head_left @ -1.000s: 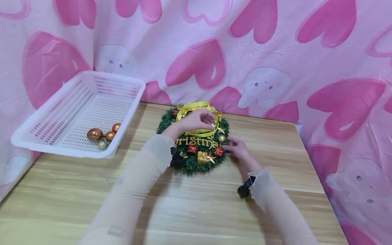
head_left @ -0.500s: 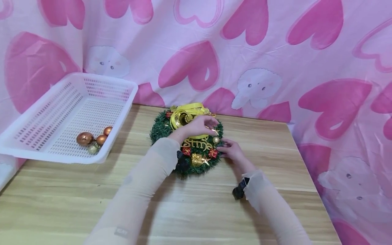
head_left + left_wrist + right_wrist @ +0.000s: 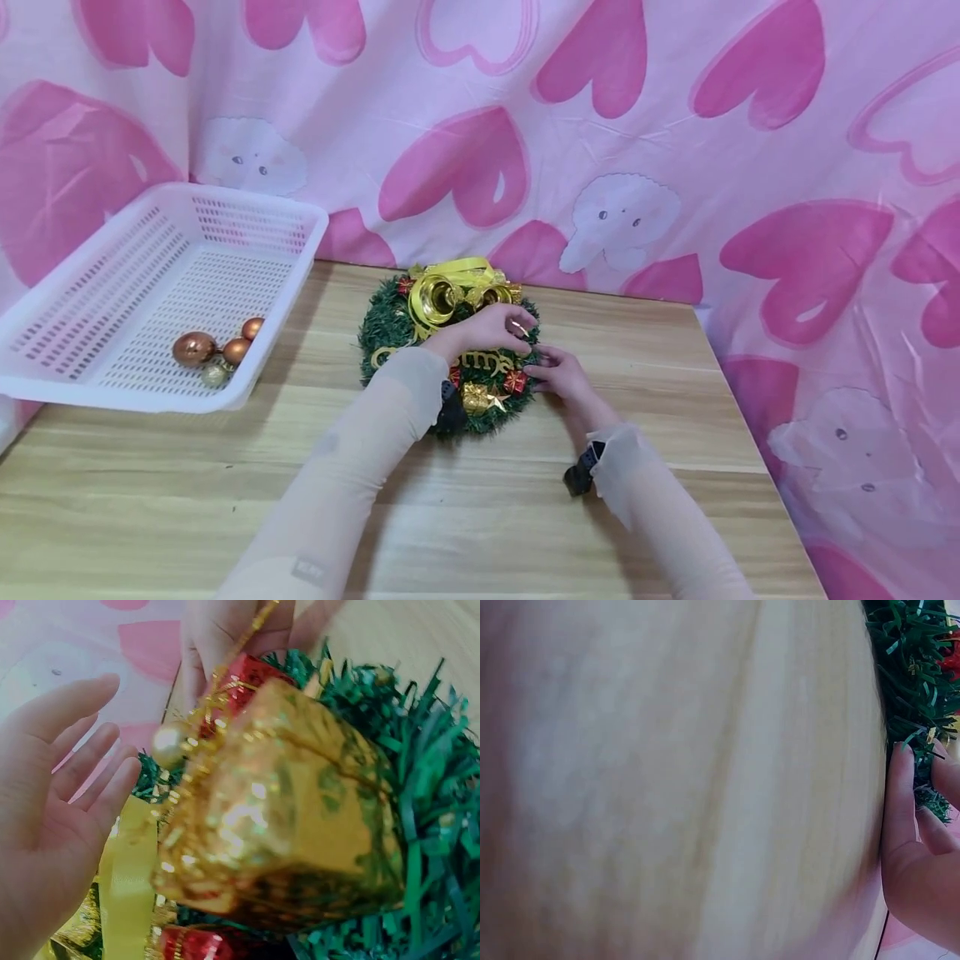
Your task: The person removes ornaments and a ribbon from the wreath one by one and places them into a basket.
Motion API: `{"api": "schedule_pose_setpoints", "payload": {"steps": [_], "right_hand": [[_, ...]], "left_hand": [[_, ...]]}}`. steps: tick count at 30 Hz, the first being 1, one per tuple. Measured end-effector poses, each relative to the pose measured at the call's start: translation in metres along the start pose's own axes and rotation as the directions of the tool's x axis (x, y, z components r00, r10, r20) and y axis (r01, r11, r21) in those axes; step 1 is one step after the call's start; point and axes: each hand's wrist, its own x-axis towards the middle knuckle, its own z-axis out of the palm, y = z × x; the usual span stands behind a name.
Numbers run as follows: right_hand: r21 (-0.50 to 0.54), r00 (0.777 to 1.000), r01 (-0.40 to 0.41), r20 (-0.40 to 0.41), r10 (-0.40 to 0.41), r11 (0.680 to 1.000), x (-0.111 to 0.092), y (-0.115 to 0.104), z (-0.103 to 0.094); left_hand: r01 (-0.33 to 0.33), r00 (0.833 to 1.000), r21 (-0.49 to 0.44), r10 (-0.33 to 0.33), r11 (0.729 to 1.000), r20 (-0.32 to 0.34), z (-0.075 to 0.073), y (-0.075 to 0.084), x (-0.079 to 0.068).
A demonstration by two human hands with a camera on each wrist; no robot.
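Note:
A green tinsel Christmas wreath (image 3: pixel 380 321) lies on the wooden table, trimmed with gold bells (image 3: pixel 435 300), yellow ribbon (image 3: pixel 461 268), small gift boxes, stars and gold lettering. My left hand (image 3: pixel 491 327) hovers over its middle and hides part of the lettering; in the left wrist view its fingers (image 3: pixel 94 742) are loosely spread and hold nothing. A shiny gold gift box (image 3: pixel 300 802) fills the centre of that view. My right hand (image 3: pixel 566 379) is at the wreath's right edge, where thumb and fingers (image 3: pixel 901 787) pinch the green tinsel (image 3: pixel 915 682) from both sides.
A white plastic basket (image 3: pixel 277 308) stands on the left of the table, with several copper balls (image 3: pixel 195 349) and a pale gold ball (image 3: pixel 216 374) inside. A pink heart-patterned curtain (image 3: pixel 480 92) hangs behind the wooden table (image 3: pixel 480 517).
My left hand has moved right and nearer over the wreath, uncovering both bells. The right hand stays at the wreath's edge. The head view has shifted slightly right.

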Motion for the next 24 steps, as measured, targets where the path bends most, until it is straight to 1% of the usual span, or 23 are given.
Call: {"api": "schedule_pose_setpoints", "payload": {"steps": [2, 5, 10, 14, 18, 21, 24], "right_hand": [[-0.005, 1.0, -0.005, -0.002, 0.005, 1.0, 0.0, 0.0, 0.001], [-0.011, 1.0, -0.014, -0.009, 0.014, 1.0, 0.0, 0.0, 0.001], [-0.017, 1.0, -0.015, -0.009, 0.015, 1.0, 0.0, 0.0, 0.002], [-0.005, 1.0, -0.011, -0.006, 0.011, 1.0, 0.0, 0.0, 0.001], [0.019, 1.0, -0.009, -0.001, 0.009, 1.0, 0.0, 0.0, 0.001], [0.03, 1.0, -0.008, 0.006, 0.008, 1.0, 0.001, 0.0, 0.0], [0.034, 1.0, -0.012, 0.008, 0.012, 0.999, 0.002, 0.001, 0.0]], "left_hand": [[0.017, 1.0, 0.012, -0.017, 1.0, 0.003, 0.001, -0.003, 0.0], [0.043, 0.999, 0.058, -0.043, 0.997, 0.005, 0.003, -0.006, 0.0], [0.056, 0.998, 0.121, -0.057, 0.991, 0.002, 0.006, -0.011, 0.003], [0.051, 0.999, 0.161, -0.053, 0.986, 0.009, 0.009, -0.012, 0.006], [0.038, 0.998, 0.207, -0.046, 0.978, 0.035, 0.012, -0.012, 0.009], [0.041, 0.998, 0.244, -0.052, 0.969, 0.037, 0.013, -0.011, 0.01], [0.05, 0.998, 0.262, -0.061, 0.964, 0.035, 0.014, -0.01, 0.012]]}}
